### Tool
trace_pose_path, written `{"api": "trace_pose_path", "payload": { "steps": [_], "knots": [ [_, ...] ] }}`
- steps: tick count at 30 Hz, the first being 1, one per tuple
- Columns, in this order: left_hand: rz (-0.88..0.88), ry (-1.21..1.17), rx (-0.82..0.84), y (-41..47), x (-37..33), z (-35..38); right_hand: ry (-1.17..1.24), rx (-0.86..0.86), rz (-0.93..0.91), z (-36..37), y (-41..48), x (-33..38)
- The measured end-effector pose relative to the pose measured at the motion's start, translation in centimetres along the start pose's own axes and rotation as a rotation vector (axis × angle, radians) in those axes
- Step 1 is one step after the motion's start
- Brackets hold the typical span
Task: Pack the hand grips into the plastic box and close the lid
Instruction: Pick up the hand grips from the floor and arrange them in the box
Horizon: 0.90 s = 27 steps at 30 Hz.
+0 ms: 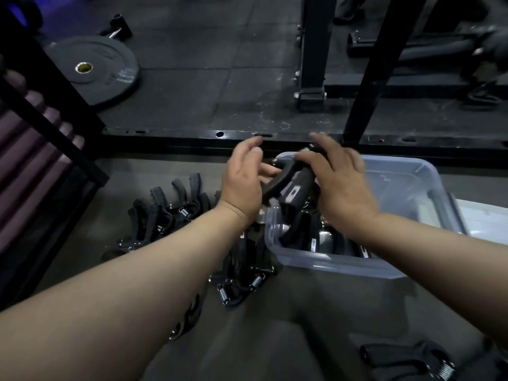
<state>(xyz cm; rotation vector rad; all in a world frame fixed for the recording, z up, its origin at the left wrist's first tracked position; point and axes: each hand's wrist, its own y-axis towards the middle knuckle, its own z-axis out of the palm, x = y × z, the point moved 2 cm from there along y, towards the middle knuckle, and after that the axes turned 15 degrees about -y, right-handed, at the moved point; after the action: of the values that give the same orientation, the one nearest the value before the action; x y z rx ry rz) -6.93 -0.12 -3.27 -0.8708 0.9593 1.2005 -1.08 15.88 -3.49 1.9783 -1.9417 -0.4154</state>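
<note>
Head view: a dim gym floor (176, 111) of dark rubber tiles, with a weight plate (90, 70) lying flat at its far left and black rack uprights (313, 50) standing beyond a steel base rail (220, 136). Nearer, a clear plastic box (412, 185) sits lidless on the grey floor strip, with hand grips already in its near left corner. The right hand (341, 182) is clenched around a hand grip (288, 182) above the box's left edge; the left hand (243, 180) is loose, fingers touching that grip. More loose grips (165, 213) lie left of the box.
</note>
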Motion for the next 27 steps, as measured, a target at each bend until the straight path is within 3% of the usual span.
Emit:
{"api": "trace_pose_path", "payload": {
  "steps": [1,3,5,7,9,15,21,27],
  "knots": [
    [-0.01,0.015,-0.045,-0.3,0.2,0.3,0.022,-0.025,0.031,-0.1,-0.5,-0.8],
    [0.016,0.238,-0.044,-0.5,1.4,0.3,0.19,0.116,0.251,0.3,-1.8,-2.4],
    [0.072,0.646,0.133,-0.7,3.0,0.0,0.38,0.299,0.468,1.5,-3.4,-3.9],
    [0.136,0.977,0.292,-1.2,4.6,0.1,0.409,0.38,0.523,2.4,-4.6,-5.6],
    [0.191,1.137,0.345,-1.9,5.8,0.3,0.483,0.473,0.554,3.0,-5.4,-7.1],
    [0.204,1.103,0.301,-2.4,6.3,0.2,0.921,0.885,0.733,3.8,-6.0,-9.2],
    [0.242,1.107,0.294,-2.5,6.3,0.2,0.953,0.813,0.732,2.9,-4.3,-10.9],
    [0.249,1.178,0.327,-2.5,6.2,0.2,1.052,0.884,0.851,2.4,-3.7,-11.3]
  ]
}}
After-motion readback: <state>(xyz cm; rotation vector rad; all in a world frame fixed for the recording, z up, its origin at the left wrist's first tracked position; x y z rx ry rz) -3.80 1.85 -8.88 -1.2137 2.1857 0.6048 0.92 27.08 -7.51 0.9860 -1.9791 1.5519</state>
